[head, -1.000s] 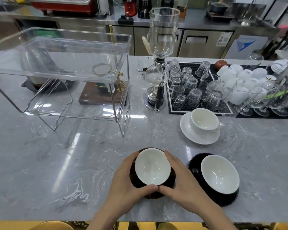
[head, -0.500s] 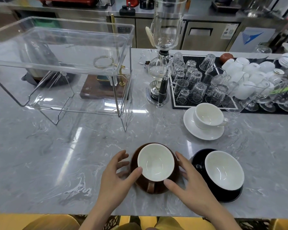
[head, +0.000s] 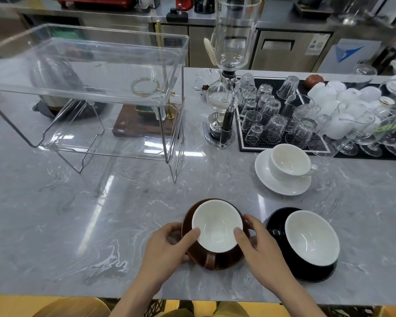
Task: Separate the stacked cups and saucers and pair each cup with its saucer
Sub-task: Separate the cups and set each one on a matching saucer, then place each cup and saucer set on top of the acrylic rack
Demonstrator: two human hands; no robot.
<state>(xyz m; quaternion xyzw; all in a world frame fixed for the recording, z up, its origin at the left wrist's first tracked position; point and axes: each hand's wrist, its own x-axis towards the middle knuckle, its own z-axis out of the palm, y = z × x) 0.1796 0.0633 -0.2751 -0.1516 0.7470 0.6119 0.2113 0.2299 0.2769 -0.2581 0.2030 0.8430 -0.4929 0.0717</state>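
Observation:
A brown cup (head: 216,229) with a white inside sits on a brown saucer (head: 189,215) near the counter's front edge, its handle turned toward me. My left hand (head: 167,245) and my right hand (head: 258,245) grip it from either side, each thumb resting on the cup's rim. To the right, a black cup (head: 311,236) rests on a black saucer (head: 306,274). Farther back on the right, a white cup (head: 288,161) stands on a white saucer (head: 281,187).
A clear acrylic stand (head: 89,88) occupies the left of the marble counter. A glass siphon brewer (head: 224,99) stands at the middle back. Beside it is a black mat (head: 245,147) with several upturned glasses, and white cups (head: 343,97) behind.
My hands first wrapped the brown cup, then opened and drew slightly apart. Now they have closed on it again with thumbs on the rim.

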